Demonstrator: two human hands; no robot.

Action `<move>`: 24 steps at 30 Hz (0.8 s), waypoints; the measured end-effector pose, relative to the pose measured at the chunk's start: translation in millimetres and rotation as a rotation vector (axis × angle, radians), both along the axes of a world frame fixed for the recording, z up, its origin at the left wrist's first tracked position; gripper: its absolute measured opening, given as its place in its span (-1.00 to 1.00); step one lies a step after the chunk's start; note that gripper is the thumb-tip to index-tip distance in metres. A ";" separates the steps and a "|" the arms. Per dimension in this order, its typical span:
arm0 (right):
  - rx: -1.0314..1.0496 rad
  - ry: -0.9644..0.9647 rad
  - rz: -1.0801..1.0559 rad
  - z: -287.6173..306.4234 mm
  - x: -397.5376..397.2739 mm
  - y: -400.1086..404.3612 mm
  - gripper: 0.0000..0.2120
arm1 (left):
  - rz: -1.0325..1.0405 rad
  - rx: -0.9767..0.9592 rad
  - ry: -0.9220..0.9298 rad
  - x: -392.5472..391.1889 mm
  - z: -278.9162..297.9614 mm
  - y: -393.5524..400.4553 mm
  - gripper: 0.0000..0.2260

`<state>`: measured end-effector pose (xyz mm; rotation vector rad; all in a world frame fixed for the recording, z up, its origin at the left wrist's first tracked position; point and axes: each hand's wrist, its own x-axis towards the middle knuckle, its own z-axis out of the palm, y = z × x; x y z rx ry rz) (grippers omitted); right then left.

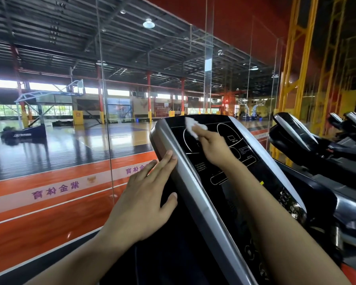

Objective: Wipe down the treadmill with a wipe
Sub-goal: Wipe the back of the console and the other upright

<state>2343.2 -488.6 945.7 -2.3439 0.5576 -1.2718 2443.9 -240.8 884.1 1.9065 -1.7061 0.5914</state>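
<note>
On the console: a white wipe lies crumpled on the upper part of the black panel, near the far edge, over a white outlined oval marking.
Wipe grip: the right hand holds the wipe under its curled fingertips and presses it onto the panel; the forearm reaches in from the lower right across the console.
Treadmill console: tilted black face with white line graphics and small print, framed by a silver border; round buttons show lower down, partly hidden by the right arm.
Silver border: runs down the left side of the console, glossy.
Left hand: fingers straight and together, tips resting flat on the silver border, thumb against its side lower down; it grips nothing.
To the right: a row of further treadmills, black with silver trim, well apart from the hands.
Ahead and left: a glass partition with an orange band and mirrored lettering along its lower part.
Beyond the glass: an indoor basketball court with a shiny floor and a hoop stand at left.
</note>
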 end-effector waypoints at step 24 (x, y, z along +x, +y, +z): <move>-0.136 0.018 0.208 -33.8 -18.1 58.1 -0.54 | 0.010 -0.010 -0.009 0.2 0.3 0.1 -0.33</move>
